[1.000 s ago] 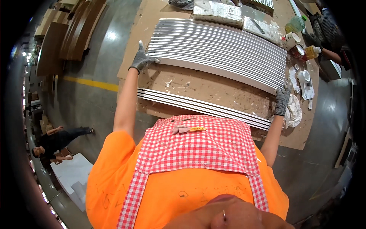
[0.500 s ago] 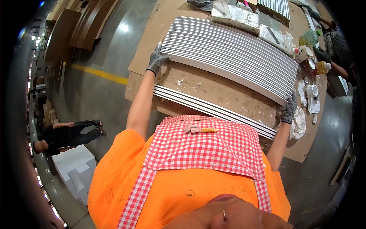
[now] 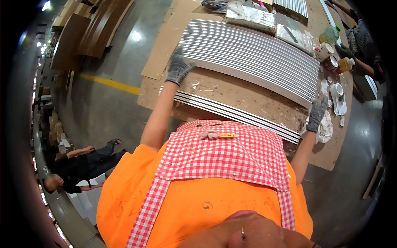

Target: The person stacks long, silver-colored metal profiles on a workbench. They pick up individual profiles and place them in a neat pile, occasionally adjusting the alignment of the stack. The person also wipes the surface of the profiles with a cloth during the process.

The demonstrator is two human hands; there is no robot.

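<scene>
Two hands (image 3: 180,66) (image 3: 317,116), wide apart, flank slats (image 3: 252,58) on a stained table (image 3: 248,97) above gray floor (image 3: 111,111).

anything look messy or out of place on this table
Mostly mess: white splatters mar the brown tabletop between the large row of strips and the smaller row, and a crumpled white cloth or sheet lies by the right hand. Both rows look neatly aligned.

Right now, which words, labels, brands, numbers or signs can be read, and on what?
None reads clearly.
Yellow strip on the checked apron: dark print, too small.
Orange shirt: dark scrawls, no clear word.
White can, red can: any print too blurred.
</scene>
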